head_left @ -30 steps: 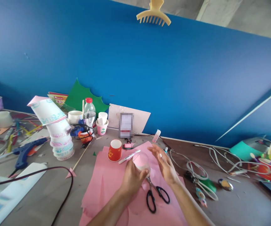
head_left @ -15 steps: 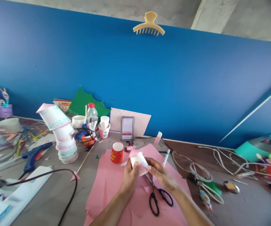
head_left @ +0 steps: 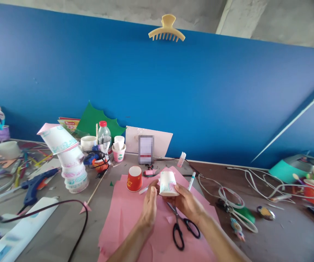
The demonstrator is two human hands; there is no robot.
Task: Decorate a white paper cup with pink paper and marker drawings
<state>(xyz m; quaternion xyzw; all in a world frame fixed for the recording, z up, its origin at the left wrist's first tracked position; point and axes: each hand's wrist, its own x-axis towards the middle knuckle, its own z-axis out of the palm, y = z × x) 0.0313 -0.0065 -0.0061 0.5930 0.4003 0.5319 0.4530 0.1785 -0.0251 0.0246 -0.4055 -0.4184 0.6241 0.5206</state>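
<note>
A white paper cup (head_left: 168, 183) with pink and teal print is upside down in my right hand (head_left: 187, 202), whose fingers wrap round its right side and lower rim. My left hand (head_left: 149, 203) is beside the cup on the left, fingers apart, with nothing held in it. Below the cup, black-handled scissors (head_left: 179, 227) lie on pink paper sheets (head_left: 135, 225). Upright to the left of my hands is a red paper cup (head_left: 134, 179). A white marker (head_left: 192, 181) lies to the right.
On the left a leaning stack of paper cups (head_left: 73, 160) stands near a blue glue gun (head_left: 32, 187) and its dark cable. A phone (head_left: 146, 149) leans against a pale board. White cables (head_left: 232, 196) lie to the right, and a bottle (head_left: 104, 134) stands behind.
The white cup has turned in my right hand, so its printed side shows more to the front. My left hand has let go of it. The view has shifted slightly.
</note>
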